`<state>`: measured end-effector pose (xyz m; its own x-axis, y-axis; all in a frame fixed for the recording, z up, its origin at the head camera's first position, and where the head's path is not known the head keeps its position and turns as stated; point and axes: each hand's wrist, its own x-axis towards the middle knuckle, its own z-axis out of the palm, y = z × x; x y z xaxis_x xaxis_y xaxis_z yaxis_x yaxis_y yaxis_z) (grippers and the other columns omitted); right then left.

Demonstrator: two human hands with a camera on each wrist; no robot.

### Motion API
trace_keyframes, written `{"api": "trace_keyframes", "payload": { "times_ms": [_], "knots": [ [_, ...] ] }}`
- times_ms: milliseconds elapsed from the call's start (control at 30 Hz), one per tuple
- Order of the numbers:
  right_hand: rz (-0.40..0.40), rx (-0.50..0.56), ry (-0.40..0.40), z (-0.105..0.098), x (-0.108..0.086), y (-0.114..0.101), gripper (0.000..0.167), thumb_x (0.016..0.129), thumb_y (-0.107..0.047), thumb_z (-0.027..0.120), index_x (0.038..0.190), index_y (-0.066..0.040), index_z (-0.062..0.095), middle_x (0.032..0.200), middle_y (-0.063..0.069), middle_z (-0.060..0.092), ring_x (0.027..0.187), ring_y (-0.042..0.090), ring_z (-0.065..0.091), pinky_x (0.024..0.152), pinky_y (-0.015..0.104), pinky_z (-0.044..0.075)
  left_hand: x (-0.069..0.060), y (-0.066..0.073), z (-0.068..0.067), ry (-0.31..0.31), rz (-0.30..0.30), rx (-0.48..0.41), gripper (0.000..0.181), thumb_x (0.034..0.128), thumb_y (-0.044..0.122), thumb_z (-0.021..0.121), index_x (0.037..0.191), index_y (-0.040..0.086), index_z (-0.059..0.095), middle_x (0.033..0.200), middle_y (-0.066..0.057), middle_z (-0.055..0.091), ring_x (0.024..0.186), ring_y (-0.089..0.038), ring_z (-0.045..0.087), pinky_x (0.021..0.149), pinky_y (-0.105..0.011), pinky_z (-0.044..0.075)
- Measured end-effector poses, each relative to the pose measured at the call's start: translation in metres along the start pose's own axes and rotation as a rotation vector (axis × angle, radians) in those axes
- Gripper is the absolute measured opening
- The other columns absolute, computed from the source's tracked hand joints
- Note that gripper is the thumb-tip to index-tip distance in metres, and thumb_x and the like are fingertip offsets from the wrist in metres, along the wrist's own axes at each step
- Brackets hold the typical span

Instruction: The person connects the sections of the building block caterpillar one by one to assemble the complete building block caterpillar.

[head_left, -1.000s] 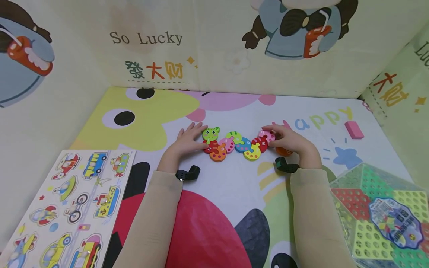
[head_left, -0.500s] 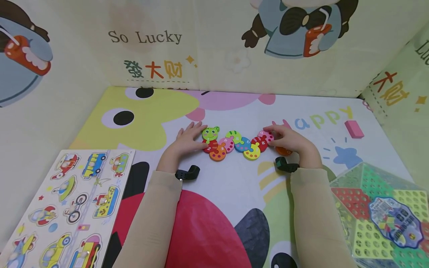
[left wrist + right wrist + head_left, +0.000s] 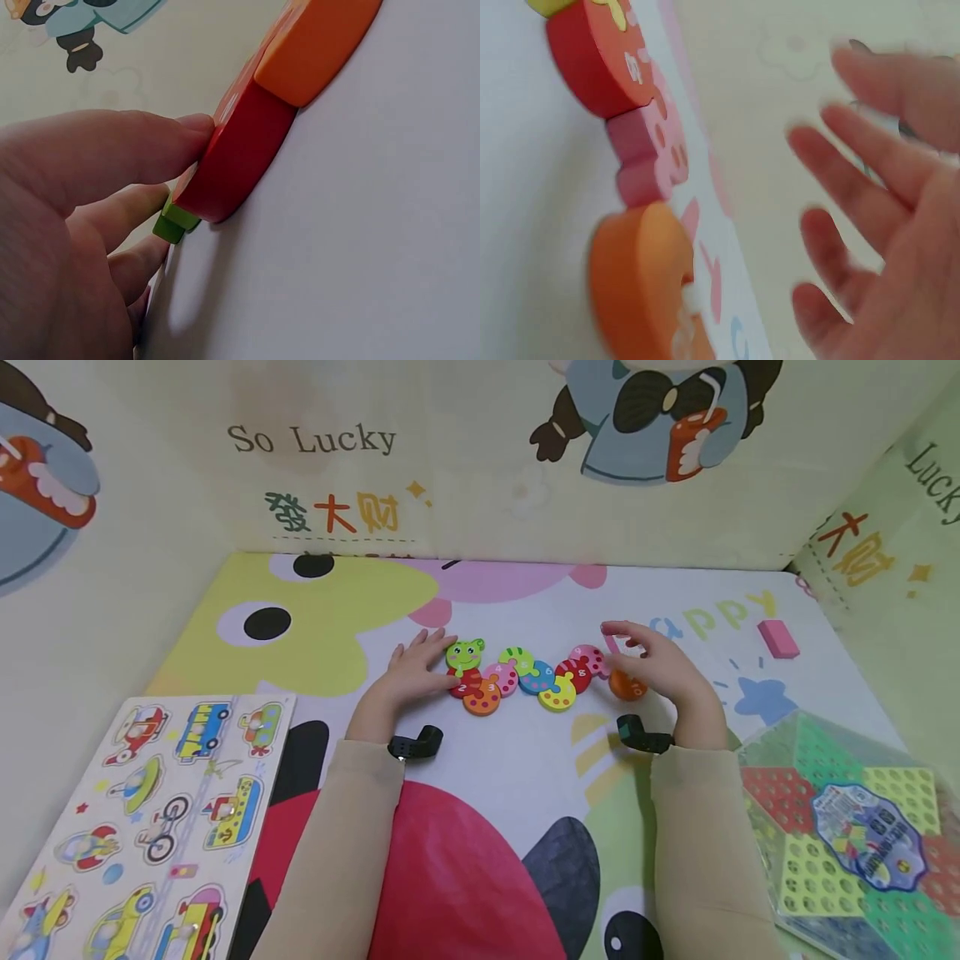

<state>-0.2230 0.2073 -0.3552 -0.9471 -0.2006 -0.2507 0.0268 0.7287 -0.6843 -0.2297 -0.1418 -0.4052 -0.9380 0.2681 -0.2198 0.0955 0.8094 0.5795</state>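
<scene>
A winding row of numbered wooden caterpillar puzzle pieces lies on the table, from a green smiling head (image 3: 465, 655) to a pink piece (image 3: 587, 657). My left hand (image 3: 408, 675) rests at the head end, fingers extended. Its thumb (image 3: 169, 142) touches the edge of the red piece (image 3: 244, 150), and other fingers reach the green head (image 3: 176, 219). Beyond the pink piece lies an orange piece (image 3: 627, 686); whether they touch I cannot tell. My right hand (image 3: 663, 664) hovers above it, holding nothing. In the right wrist view its loosely spread fingers are apart from the orange piece (image 3: 641, 285).
A vehicle picture board (image 3: 180, 810) lies at the left. At the front right stands a clear container (image 3: 847, 827) with green, red and yellow perforated panels. A pink block (image 3: 778, 639) sits at the back right. Patterned walls (image 3: 480, 485) border the table.
My right hand has let go of the pink end piece and lifted up and to the right, uncovering the orange piece. The left hand stays in place; the head view has shifted slightly.
</scene>
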Motion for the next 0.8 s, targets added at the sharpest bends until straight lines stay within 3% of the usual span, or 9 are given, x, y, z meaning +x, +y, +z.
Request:
{"api": "trace_keyframes", "payload": {
  "times_ms": [133, 300, 533, 800],
  "knots": [
    [0.04, -0.001, 0.05, 0.003, -0.007, 0.003, 0.059, 0.087, -0.039, 0.054, 0.14, -0.023, 0.033, 0.144, 0.014, 0.029, 0.125, 0.038, 0.027, 0.095, 0.058, 0.037, -0.001, -0.003, -0.002, 0.004, -0.012, 0.0, 0.075, 0.078, 0.038, 0.062, 0.143, 0.025, 0.028, 0.154, 0.001, 0.013, 0.142, -0.022, -0.001, 0.111, -0.053, -0.006],
    [0.075, -0.002, 0.011, 0.013, -0.009, 0.019, 0.062, 0.087, -0.037, 0.055, 0.141, -0.016, 0.032, 0.146, 0.018, 0.025, 0.13, 0.04, 0.024, 0.1, 0.059, 0.032, -0.002, -0.006, -0.003, -0.001, -0.021, 0.0, 0.075, 0.0782, 0.037, 0.062, 0.143, 0.025, 0.027, 0.154, 0.001, 0.012, 0.142, -0.023, -0.002, 0.111, -0.054, -0.007],
    [0.054, -0.154, 0.029, 0.024, -0.01, 0.037, 0.061, 0.082, -0.035, 0.062, 0.134, -0.011, 0.042, 0.141, 0.021, 0.027, 0.124, 0.04, 0.023, 0.095, 0.058, 0.037, 0.0, -0.005, -0.001, -0.011, -0.004, -0.012, 0.074, 0.0782, 0.038, 0.062, 0.143, 0.026, 0.028, 0.154, 0.002, 0.012, 0.142, -0.022, -0.002, 0.111, -0.053, -0.007],
    [0.05, -0.124, 0.054, 0.022, -0.015, 0.037, 0.047, 0.082, -0.017, 0.059, 0.128, -0.013, 0.048, 0.141, 0.02, 0.024, 0.125, 0.039, 0.022, 0.096, 0.058, 0.037, 0.0, -0.003, 0.0, -0.009, 0.007, -0.02, 0.074, 0.0779, 0.038, 0.062, 0.143, 0.026, 0.028, 0.154, 0.002, 0.012, 0.142, -0.021, -0.002, 0.111, -0.053, -0.007]
  ]
}}
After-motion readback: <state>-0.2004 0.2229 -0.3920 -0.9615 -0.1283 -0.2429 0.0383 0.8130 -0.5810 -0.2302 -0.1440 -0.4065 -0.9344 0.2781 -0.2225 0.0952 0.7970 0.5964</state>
